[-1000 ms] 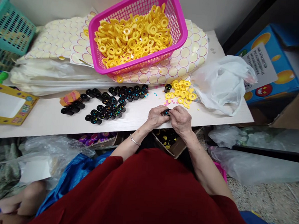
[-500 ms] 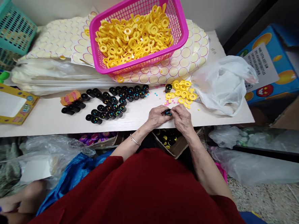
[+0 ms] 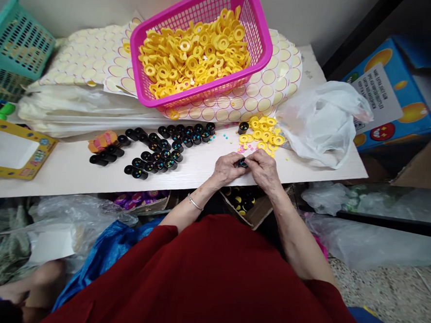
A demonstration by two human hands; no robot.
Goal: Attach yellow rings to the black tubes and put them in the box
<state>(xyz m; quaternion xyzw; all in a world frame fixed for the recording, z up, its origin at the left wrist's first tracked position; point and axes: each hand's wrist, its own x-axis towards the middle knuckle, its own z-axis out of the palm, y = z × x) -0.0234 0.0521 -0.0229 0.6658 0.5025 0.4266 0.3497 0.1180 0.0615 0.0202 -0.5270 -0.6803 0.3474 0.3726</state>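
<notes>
Between my two hands, near the table's front edge, is a small black cup [image 3: 242,162] with bits of blue inside. My left hand [image 3: 226,169] is closed around its left side. My right hand [image 3: 263,170] presses its fingertips together at the cup's right rim; whether they pinch something small is hidden. Just behind stand another black cup [image 3: 243,127] and a pile of yellow ring-shaped pieces [image 3: 265,134]. Tiny pink beads [image 3: 248,148] lie scattered beside the pile. Farther left, several black cups [image 3: 165,154] with coloured bits inside are grouped on the white table [image 3: 193,174].
A pink basket [image 3: 259,66] full of yellow pieces rests on dotted sheets [image 3: 284,80] at the back. A white plastic bag [image 3: 323,122] lies right; a yellow box [image 3: 36,162] lies left. Below the table edge is an open cardboard box [image 3: 261,213]. A person's leg [image 3: 47,280] shows lower left.
My right hand's fingers have shifted slightly at the cup's rim. The cup and my left hand stay in nearly the same place.
</notes>
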